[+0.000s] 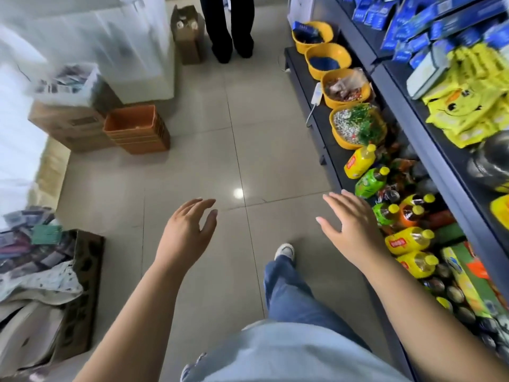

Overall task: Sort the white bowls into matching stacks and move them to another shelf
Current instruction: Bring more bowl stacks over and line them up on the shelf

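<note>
Pale glossy tile floor (192, 161), shop aisle; dark shelving (446, 172) runs along the right side.

- Left hand (187, 230): held out over the floor, fingers loose and slightly bent, nothing in it.
- Right hand (349, 224): reaching out beside the low shelf, fingers spread, nothing in it.
- White bowls: cannot tell where they are from this view.
- Own leg in jeans, white shoe (285, 250) stepping forward between the arms.
- Near left: heap of cloth and packets (35, 257).
- Low shelf, near end: yellow and green bottles (407, 241) packed tight.
- Beyond them, a row of four yellow basins. Nearest basin (337, 139): pale pebble-like bits and green sprigs. Second basin (330, 99): brownish wrapped goods. Third basin (314, 70): something blue, too blurred to tell. Farthest basin (298, 44): blue packets.
- Upper shelves: yellow bags, blue boxes.
- Mid left: stacked orange crates (137, 130) against a cardboard box (68, 125).
- Far end: a second person's legs in dark trousers (228, 26), next to an open carton (187, 34).
</note>
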`<state>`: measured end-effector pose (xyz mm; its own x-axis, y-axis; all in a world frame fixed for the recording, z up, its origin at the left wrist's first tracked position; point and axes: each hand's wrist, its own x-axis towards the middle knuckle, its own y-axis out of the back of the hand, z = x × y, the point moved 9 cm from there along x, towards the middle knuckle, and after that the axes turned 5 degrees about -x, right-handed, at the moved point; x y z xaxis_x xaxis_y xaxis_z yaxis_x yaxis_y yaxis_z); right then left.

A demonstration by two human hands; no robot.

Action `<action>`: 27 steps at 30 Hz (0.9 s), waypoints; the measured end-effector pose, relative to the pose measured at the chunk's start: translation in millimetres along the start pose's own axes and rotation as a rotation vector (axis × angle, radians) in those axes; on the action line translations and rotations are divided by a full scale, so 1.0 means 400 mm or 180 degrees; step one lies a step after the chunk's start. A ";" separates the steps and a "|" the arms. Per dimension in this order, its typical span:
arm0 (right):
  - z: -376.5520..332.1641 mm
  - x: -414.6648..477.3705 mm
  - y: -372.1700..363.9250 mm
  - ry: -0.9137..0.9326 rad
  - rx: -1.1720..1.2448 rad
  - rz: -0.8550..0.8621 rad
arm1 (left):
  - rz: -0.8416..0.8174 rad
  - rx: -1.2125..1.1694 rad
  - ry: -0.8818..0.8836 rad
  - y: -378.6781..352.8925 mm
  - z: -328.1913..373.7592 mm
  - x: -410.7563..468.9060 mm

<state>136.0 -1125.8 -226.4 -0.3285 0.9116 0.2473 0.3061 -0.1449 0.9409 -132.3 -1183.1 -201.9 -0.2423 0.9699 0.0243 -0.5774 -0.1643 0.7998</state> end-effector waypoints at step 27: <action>0.302 1.219 -0.315 -0.0777 0.0054 -0.1483 | -0.0687 0.0295 -0.0236 -0.053 0.005 1.339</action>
<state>45.3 -616.5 -252.2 -0.2163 0.9412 -0.2596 0.1922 0.3017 0.9338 -248.3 -659.7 -204.7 -0.0611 0.9918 -0.1120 -0.5349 0.0622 0.8426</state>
